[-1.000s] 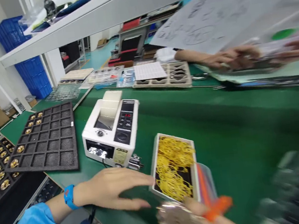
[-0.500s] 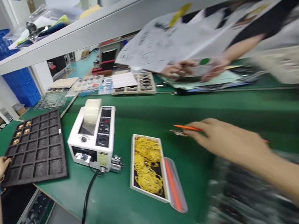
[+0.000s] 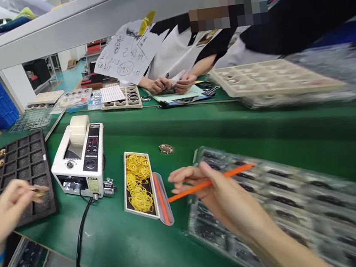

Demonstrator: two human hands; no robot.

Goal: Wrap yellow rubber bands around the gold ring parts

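Counter (image 3: 137,251), green; white shelf (image 3: 99,19), eleven o'clock; co-worker (image 3: 174,52) beyond, twelve o'clock. Left hand (image 3: 11,203), nine o'clock: thumb and fingers pinched on a gold-coloured part (image 3: 39,193), over black tray (image 3: 35,164). Right hand (image 3: 219,193), five o'clock: half-curled, gripping an orange stick (image 3: 188,191). Metal disc (image 3: 166,148): on counter, just off centre toward eight.

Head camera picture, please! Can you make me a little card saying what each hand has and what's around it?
Left hand: pinching a small gold-coloured piece
Right hand: holding an orange stick
Near left hand: black tray with square compartments
Near right hand: clear tray of dark pieces
Between hands: white tape machine; white box of yellow bands
Lying on bench: round shiny piece
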